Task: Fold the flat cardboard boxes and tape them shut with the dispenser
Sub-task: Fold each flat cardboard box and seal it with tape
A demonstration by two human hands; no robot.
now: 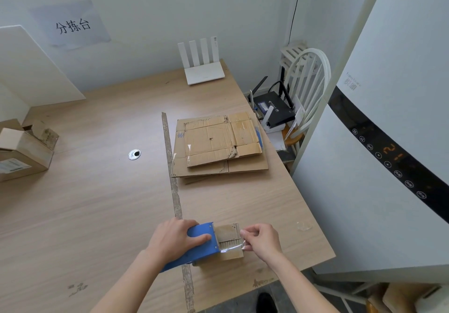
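Low in the frame, just right of centre, the left hand (176, 238) grips the blue plastic tape dispenser (194, 244), fingers curled over its top, against a small brown cardboard box (228, 241) standing on the pale wooden table (97, 203). The right hand (261, 239) pinches the free end of the clear tape (232, 248) — thin, limp and sticky, likely to curl onto itself unless kept taut by its edge. The box looks light and may slide, so pressing down on it seems wise. The stack of flat brown cardboard boxes (218, 145) — stiff, best lifted by an edge — waits right of centre.
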